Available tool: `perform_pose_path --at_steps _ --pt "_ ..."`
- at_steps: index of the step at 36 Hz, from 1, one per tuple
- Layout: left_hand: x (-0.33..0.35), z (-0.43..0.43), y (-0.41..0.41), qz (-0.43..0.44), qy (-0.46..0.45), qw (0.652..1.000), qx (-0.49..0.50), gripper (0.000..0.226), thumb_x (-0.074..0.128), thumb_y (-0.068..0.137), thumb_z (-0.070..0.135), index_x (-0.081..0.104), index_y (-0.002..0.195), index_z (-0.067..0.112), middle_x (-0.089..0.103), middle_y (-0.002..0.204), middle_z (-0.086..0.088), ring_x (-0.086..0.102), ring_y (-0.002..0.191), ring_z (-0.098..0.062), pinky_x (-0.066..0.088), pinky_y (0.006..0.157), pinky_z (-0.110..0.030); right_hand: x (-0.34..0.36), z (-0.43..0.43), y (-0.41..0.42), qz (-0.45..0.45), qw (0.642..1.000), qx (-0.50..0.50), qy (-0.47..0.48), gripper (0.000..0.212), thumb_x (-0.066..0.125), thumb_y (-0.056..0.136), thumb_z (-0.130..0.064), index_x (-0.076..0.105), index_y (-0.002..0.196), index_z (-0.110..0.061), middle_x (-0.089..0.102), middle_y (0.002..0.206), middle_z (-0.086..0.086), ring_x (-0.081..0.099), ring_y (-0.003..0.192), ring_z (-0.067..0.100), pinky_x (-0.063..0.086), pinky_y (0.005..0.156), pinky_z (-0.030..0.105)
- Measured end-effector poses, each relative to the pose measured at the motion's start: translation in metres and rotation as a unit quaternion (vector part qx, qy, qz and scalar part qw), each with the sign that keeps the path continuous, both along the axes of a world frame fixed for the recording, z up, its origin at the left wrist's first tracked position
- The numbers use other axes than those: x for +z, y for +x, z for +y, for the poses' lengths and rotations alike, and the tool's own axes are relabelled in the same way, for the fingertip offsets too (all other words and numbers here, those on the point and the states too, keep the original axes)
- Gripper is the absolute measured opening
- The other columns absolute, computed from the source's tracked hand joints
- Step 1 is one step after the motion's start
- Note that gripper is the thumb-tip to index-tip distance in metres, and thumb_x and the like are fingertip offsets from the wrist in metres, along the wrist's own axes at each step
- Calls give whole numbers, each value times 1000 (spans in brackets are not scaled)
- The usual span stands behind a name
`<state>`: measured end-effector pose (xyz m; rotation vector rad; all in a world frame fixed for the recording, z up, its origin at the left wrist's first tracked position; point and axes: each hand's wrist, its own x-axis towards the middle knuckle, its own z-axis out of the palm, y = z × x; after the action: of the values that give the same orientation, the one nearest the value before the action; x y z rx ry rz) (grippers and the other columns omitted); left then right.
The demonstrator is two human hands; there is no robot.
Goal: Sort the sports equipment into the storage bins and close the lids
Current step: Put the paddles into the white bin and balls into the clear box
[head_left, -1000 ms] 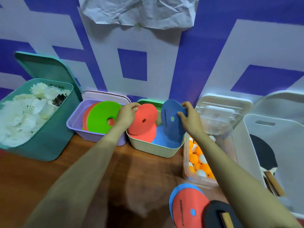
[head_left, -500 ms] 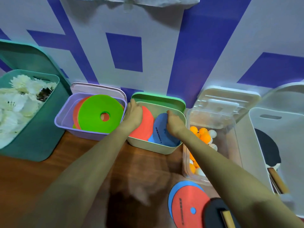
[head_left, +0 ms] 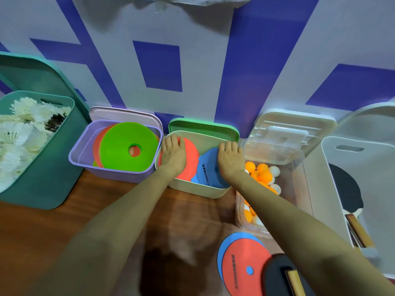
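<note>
Maybe halfway tbh: the red disc [head_left: 191,162] and blue disc [head_left: 208,170] are pressed into the cream bin [head_left: 192,190] by the left hand [head_left: 173,155] and right hand [head_left: 230,161], fingers [head_left: 171,142] flat and grasping nothing, while two loose discs [head_left: 243,268] and a paddle [head_left: 277,272] are left on the counter [head_left: 106,210] and no lids [head_left: 203,126] are closed yet.

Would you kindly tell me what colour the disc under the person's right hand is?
The disc is blue with dark lettering; the head view shows it.

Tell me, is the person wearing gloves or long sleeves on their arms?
No. The left hand and right hand are bare, and both forearms are bare down to the picture's edge. No watch, bracelet or ring shows on either.
</note>
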<state>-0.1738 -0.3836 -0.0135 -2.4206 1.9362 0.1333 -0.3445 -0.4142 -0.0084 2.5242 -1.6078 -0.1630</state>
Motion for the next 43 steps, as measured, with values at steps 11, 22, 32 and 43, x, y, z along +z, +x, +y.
perform_pose_path --at_steps 11,22,32,43 --pt "46 26 -35 34 49 998 -37 55 45 92 14 29 144 7 13 154 -19 8 144 -32 7 117 -44 19 34 -17 -89 996 15 16 42 54 87 -15 44 126 -7 45 125 13 38 122 31 32 96 37" --pt "59 150 -154 117 -209 960 -142 35 42 80 16 66 105 13 59 111 -10 57 101 -30 36 86 -34 48 164 -125 -316 939 36 -134 35 63 72 -13 62 106 -3 61 103 15 52 103 33 40 87 41" --pt "-20 249 -202 249 -106 954 -126 34 60 76 3 60 109 8 52 106 -12 57 95 -32 46 85 -38 7 269 -218 -388 921 -13 -31 35 44 80 -16 56 111 -5 57 106 13 51 100 30 44 86 39" --pt "-58 242 -227 344 125 901 233 56 58 82 6 39 135 6 34 135 -21 34 128 -36 30 109 -33 -55 253 -221 -156 944 -184 227 53 57 87 -29 38 135 -15 35 138 8 28 132 29 28 108 46"
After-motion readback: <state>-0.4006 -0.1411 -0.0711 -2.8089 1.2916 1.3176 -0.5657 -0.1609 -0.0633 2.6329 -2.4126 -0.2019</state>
